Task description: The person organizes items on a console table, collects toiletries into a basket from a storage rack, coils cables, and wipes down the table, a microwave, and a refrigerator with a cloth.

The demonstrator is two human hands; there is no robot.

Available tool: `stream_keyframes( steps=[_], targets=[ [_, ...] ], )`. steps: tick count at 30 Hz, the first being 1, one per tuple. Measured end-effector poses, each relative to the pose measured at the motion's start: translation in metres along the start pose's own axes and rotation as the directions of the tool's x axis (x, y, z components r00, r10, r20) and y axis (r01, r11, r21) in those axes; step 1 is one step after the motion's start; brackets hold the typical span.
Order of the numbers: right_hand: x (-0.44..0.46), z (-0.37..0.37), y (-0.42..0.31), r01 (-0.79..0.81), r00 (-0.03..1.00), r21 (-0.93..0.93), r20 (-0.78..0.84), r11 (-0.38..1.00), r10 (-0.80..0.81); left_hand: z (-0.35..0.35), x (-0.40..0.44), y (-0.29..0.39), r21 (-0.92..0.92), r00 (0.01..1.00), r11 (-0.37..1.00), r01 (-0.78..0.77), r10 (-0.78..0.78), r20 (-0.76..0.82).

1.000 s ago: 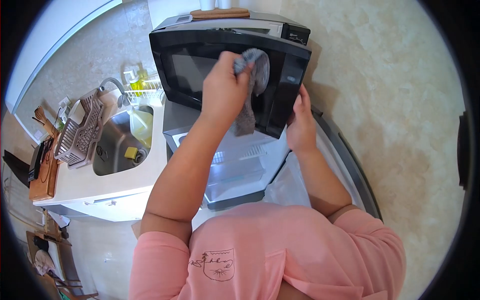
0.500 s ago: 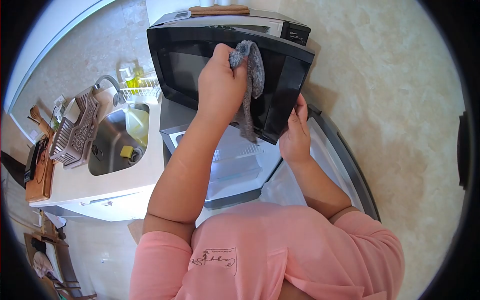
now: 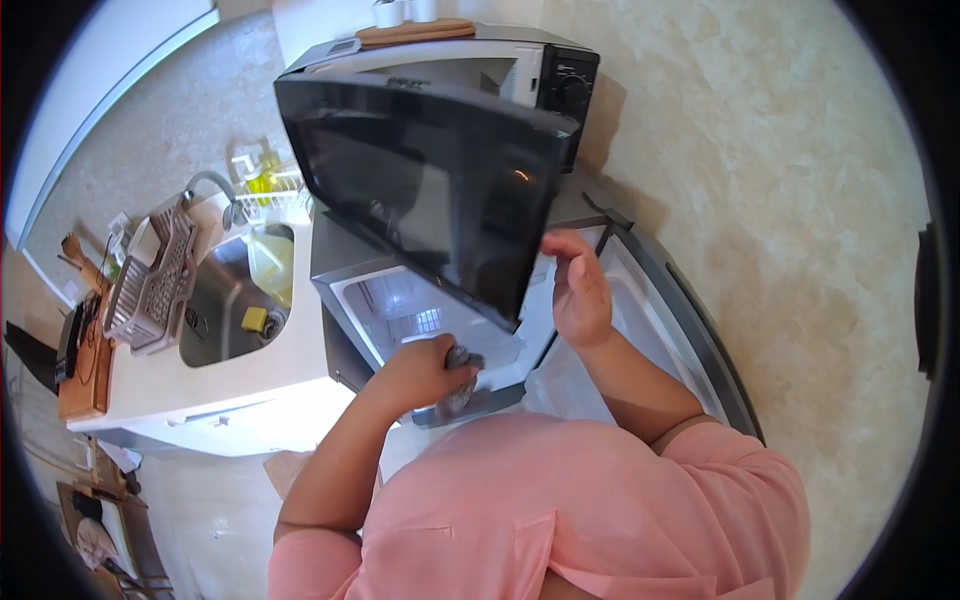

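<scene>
My left hand (image 3: 418, 372) is closed around a bunched grey fluffy cloth (image 3: 460, 382), held low in front of my body, below the microwave door. The black microwave door (image 3: 430, 190) stands open toward me, its glossy panel facing up. At the door's right edge is my right hand (image 3: 582, 295), fingers partly stretched and loosely apart, with the fingertips at or very near the edge. Behind the door, the microwave (image 3: 569, 90) shows its dark control panel and part of its cavity.
Beneath the microwave is a refrigerator with its door (image 3: 690, 330) open to the right. At left, a sink (image 3: 215, 325) holds a yellow sponge (image 3: 255, 319) and a pale yellow jug (image 3: 270, 262). A dish rack (image 3: 160, 280) stands beside it. Small white cups (image 3: 405, 12) rest atop the microwave.
My left hand has drawn the cloth off the door, down toward my body. The microwave door has swung wider open, and my right hand's grip on its edge has loosened.
</scene>
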State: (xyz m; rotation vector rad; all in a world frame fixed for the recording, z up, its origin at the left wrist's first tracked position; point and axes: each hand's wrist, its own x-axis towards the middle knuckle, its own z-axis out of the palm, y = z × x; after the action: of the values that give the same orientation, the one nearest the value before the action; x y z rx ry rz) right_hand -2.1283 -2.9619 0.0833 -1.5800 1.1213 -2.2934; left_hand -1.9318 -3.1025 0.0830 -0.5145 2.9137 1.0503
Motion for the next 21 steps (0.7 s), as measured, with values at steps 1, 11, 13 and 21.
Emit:
stream_keyframes(
  steps=[1, 11, 13, 21],
  targets=[
    [-0.011, -0.007, 0.005, -0.050, 0.998, -0.018, -0.023, 0.999, 0.050, 0.001, -0.003, 0.001, -0.006, 0.998, 0.999, 0.032, -0.032, 0.046],
    [-0.086, 0.015, 0.008, -0.563, 0.584, -0.435, 0.392, 0.703, 0.711, 0.080, 0.003, -0.043, -0.580, 0.998, 0.813, -0.045, 0.009, -0.065],
    [-0.073, 0.005, 0.004, -0.551, 0.465, -0.597, 0.361, 0.583, 0.809, 0.065, -0.001, -0.030, -0.671, 0.985, 0.733, 0.111, -0.169, -0.021],
    [-0.059, -0.028, 0.007, -0.674, 0.505, -0.382, 0.385, 0.632, 0.772, -0.001, -0.063, -0.046, -0.825, 0.978, 0.560, -0.082, -0.115, -0.175]
  ],
)
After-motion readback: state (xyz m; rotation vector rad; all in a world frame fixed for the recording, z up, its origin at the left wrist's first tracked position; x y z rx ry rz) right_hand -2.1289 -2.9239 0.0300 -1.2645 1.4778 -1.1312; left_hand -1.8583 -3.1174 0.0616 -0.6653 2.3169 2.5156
